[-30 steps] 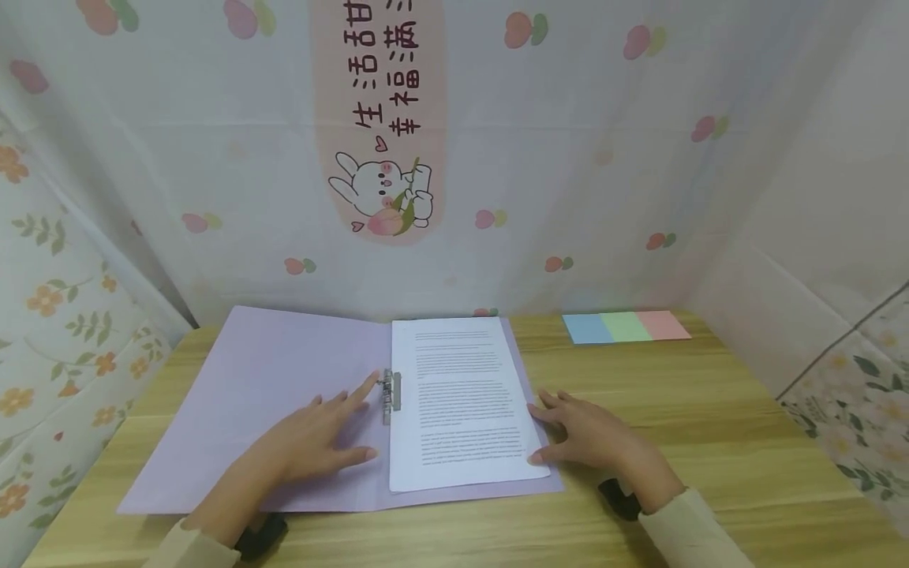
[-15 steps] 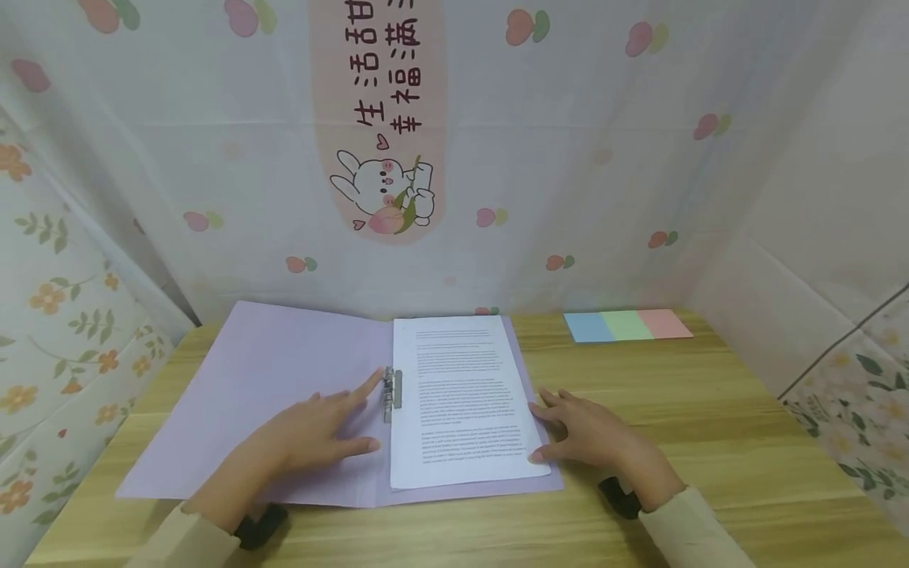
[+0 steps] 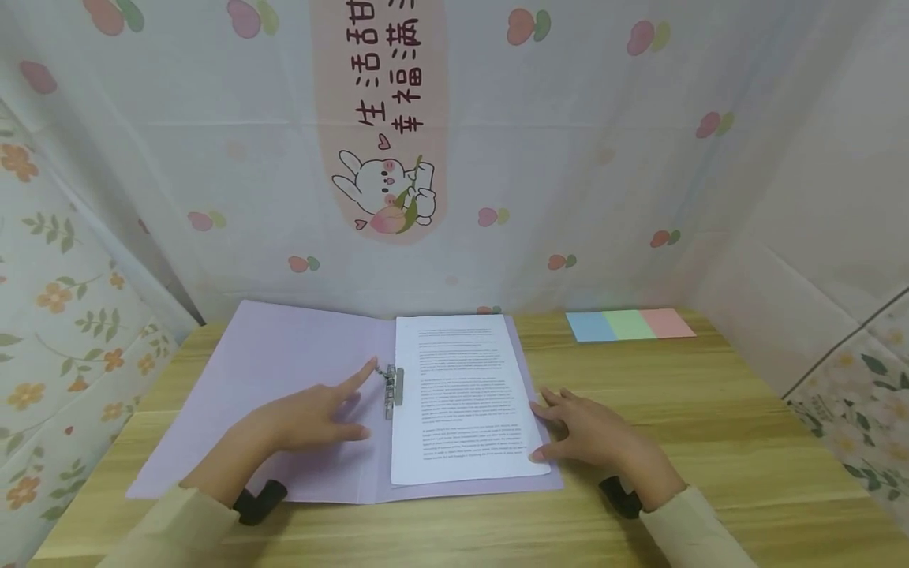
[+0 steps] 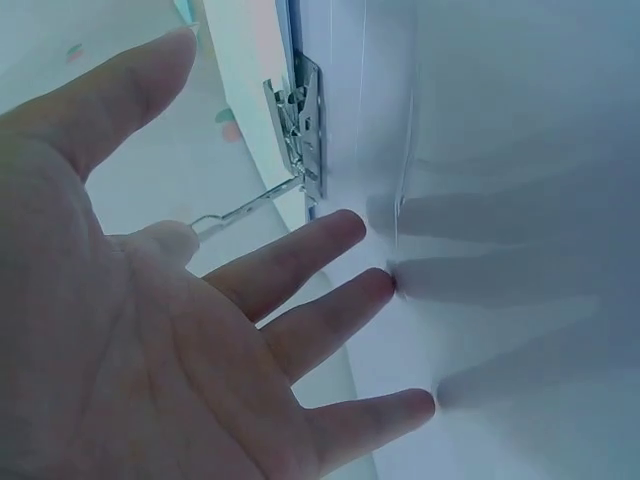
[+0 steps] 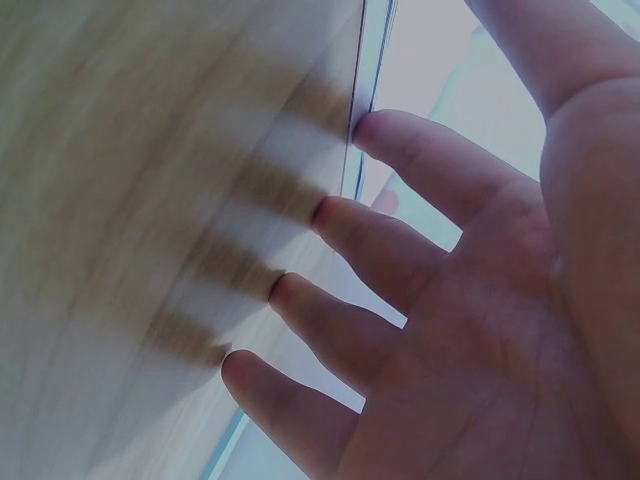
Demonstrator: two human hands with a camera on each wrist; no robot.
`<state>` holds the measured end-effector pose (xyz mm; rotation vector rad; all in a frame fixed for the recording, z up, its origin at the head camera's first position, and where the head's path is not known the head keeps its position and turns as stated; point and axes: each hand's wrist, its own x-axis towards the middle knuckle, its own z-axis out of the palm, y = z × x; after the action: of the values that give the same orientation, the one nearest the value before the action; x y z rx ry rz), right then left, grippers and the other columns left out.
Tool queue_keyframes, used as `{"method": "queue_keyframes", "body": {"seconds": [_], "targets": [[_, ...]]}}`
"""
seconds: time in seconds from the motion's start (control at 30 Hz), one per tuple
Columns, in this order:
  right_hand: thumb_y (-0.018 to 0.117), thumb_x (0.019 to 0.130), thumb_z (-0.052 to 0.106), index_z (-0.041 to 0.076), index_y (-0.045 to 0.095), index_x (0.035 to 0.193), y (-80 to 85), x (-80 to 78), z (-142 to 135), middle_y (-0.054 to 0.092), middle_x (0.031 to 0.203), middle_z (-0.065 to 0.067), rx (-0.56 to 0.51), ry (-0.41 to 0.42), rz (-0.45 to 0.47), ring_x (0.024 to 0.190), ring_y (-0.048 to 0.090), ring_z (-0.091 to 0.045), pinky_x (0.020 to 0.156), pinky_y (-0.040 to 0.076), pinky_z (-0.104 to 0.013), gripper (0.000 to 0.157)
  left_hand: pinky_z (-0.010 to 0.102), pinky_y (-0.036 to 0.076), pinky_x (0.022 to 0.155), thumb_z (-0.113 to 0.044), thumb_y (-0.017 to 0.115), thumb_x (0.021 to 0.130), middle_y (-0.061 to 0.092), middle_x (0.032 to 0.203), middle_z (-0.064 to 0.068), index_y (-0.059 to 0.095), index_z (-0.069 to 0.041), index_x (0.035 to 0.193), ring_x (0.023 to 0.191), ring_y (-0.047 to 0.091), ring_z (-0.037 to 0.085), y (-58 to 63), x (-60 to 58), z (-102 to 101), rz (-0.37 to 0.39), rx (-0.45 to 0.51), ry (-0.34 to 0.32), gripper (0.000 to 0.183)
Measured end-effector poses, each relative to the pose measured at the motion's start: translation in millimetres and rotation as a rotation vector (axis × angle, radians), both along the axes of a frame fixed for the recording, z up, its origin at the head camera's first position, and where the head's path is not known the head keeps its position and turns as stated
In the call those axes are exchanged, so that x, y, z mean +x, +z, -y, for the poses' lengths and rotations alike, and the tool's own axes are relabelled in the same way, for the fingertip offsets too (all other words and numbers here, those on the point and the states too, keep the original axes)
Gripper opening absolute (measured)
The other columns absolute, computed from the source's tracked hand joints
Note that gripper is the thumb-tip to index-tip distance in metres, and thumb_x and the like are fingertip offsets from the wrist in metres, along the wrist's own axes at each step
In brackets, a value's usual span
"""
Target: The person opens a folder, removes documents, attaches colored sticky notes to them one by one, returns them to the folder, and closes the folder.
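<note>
A purple folder (image 3: 284, 347) lies open on the table, with printed white sheets (image 3: 461, 394) on its right half. Along the sheets' left edge sits a metal lever clip (image 3: 390, 392), its thin lever (image 4: 250, 207) sticking out from the body. The index fingertip of my left hand (image 3: 305, 418) touches the lever's looped end. That hand's other fingers are spread and straight, close over the folder's left cover. At the sheets' right edge rests my right hand (image 3: 592, 430), thumb on the paper's lower corner and fingers along the folder's edge and the wooden tabletop.
Blue, green and pink sticky notes (image 3: 630, 325) lie in a row at the table's back right. A patterned curtain (image 3: 604, 158) hangs right behind the wooden table (image 3: 682, 418). Each wrist carries a black camera mount (image 3: 259, 502).
My left index finger has moved up and slightly left from the clip, and the lever has swung out with it. The right hand stays in place.
</note>
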<state>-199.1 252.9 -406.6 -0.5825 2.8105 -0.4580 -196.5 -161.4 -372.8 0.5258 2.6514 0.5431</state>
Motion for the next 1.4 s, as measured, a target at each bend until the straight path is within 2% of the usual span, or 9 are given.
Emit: {"method": "queue_keyframes", "body": {"seconds": [0.13, 0.27, 0.4, 0.57, 0.67, 0.9, 1.03, 1.3, 1.4], "targets": [[0.08, 0.075, 0.06, 0.009, 0.058, 0.143, -0.1, 0.3, -1, 0.042, 0.158, -0.02, -0.003, -0.007, 0.01, 0.144, 0.037, -0.054, 0.11, 0.037, -0.071, 0.088, 0.063, 0.036, 0.115, -0.056, 0.069, 0.09, 0.055, 0.149, 0.018, 0.002, -0.031, 0.164, 0.143, 0.045, 0.042, 0.3, -9.0, -7, -0.009, -0.028, 0.011, 0.102], [0.08, 0.075, 0.06, 0.008, 0.057, 0.143, -0.2, 0.9, -1, 0.042, 0.158, -0.02, -0.005, -0.008, 0.013, 0.144, 0.036, -0.054, 0.11, 0.036, -0.07, 0.088, 0.055, 0.046, 0.104, -0.035, 0.064, 0.096, 0.06, 0.144, 0.016, 0.004, -0.029, 0.164, 0.127, 0.059, 0.035, 0.8, -18.8, -14, -0.006, -0.043, 0.034, 0.091], [0.08, 0.075, 0.059, 0.007, 0.058, 0.142, 0.9, 0.4, 0, 0.042, 0.158, -0.022, -0.004, 0.002, 0.004, 0.144, 0.037, -0.054, 0.111, 0.036, -0.069, 0.088, 0.049, 0.046, 0.096, -0.017, 0.053, 0.096, 0.062, 0.142, 0.015, 0.007, -0.028, 0.164, 0.117, 0.061, 0.03, -0.7, -27.7, -18, -0.004, -0.028, 0.057, 0.083], [0.081, 0.074, 0.058, 0.008, 0.058, 0.142, 0.4, 0.0, 0, 0.043, 0.157, -0.021, -0.002, -0.002, -0.002, 0.143, 0.038, -0.054, 0.11, 0.037, -0.069, 0.088, 0.059, 0.039, 0.113, -0.015, 0.05, 0.098, 0.064, 0.139, 0.015, 0.01, -0.025, 0.164, 0.137, 0.053, 0.038, -3.1, -36.9, -21, -0.009, -0.003, 0.077, 0.078], [0.081, 0.074, 0.058, 0.008, 0.058, 0.142, 0.3, 0.3, 0, 0.043, 0.157, -0.021, -0.002, -0.003, -0.002, 0.144, 0.038, -0.054, 0.111, 0.037, -0.069, 0.088, 0.061, 0.037, 0.115, -0.014, 0.05, 0.098, 0.064, 0.139, 0.016, 0.011, -0.024, 0.164, 0.138, 0.051, 0.04, -5.3, -43.1, -24, -0.013, -0.003, 0.09, 0.077], [0.081, 0.076, 0.057, 0.007, 0.057, 0.142, 0.9, 1.2, 0, 0.042, 0.157, -0.022, -0.015, -0.005, 0.01, 0.144, 0.037, -0.054, 0.112, 0.035, -0.069, 0.087, 0.058, 0.037, 0.116, -0.017, 0.044, 0.102, 0.063, 0.14, 0.016, 0.018, -0.017, 0.163, 0.139, 0.052, 0.038, -12.1, -58.5, -30, -0.068, 0.014, 0.096, 0.065], [0.081, 0.075, 0.057, 0.007, 0.057, 0.142, 0.9, 1.6, 0, 0.043, 0.157, -0.022, -0.013, -0.012, 0.014, 0.144, 0.037, -0.053, 0.112, 0.035, -0.068, 0.087, 0.057, 0.038, 0.117, -0.014, 0.044, 0.101, 0.059, 0.145, 0.017, 0.02, -0.012, 0.162, 0.141, 0.049, 0.038, -17.6, -67.1, -35, -0.078, 0.015, 0.1, 0.066], [0.081, 0.075, 0.058, 0.008, 0.057, 0.143, -0.3, 0.6, -1, 0.043, 0.158, -0.021, -0.013, -0.012, 0.01, 0.144, 0.037, -0.052, 0.112, 0.036, -0.067, 0.088, 0.055, 0.025, 0.125, -0.007, 0.046, 0.097, 0.036, 0.161, 0.024, 0.025, 0.0, 0.159, 0.152, 0.031, 0.041, -27.0, -78.3, -42, -0.099, 0.025, 0.093, 0.066], [0.081, 0.075, 0.059, 0.008, 0.057, 0.143, -1.0, 0.1, -1, 0.043, 0.158, -0.021, -0.011, -0.017, 0.013, 0.145, 0.037, -0.052, 0.112, 0.036, -0.067, 0.088, 0.054, 0.025, 0.125, -0.005, 0.047, 0.096, 0.036, 0.16, 0.026, 0.028, 0.004, 0.156, 0.151, 0.031, 0.042, -30.5, -80.6, -44, -0.129, 0.018, 0.073, 0.064]]}}
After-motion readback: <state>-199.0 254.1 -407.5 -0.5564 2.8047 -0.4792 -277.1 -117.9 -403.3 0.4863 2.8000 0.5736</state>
